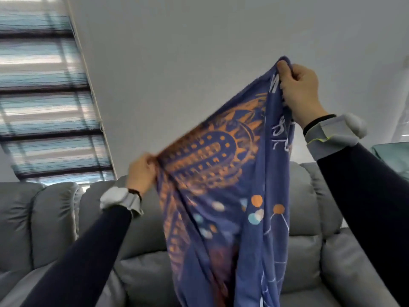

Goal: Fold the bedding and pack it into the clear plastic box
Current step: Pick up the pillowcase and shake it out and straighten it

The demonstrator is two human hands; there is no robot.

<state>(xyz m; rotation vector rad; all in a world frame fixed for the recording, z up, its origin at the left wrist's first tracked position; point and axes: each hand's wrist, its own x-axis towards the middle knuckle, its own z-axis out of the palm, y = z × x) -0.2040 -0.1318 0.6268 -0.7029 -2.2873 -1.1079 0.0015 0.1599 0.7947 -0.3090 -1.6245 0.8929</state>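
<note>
A blue bedding sheet [223,196] with orange, white and pale blue prints hangs in the air in front of me, its lower part running out of the bottom of the view. My left hand [141,171] grips its top edge at the lower left. My right hand [298,89] is raised higher and pinches a corner of the same edge. The cloth stretches at a slant between the two hands. At the far right edge, clear plastic [401,127] shows, though whether it is the box I cannot tell.
A grey leather sofa [55,229] spans the room behind and below the sheet. A striped window blind [44,96] fills the upper left. A plain white wall [199,52] is behind. A teal item [394,156] lies at the right edge.
</note>
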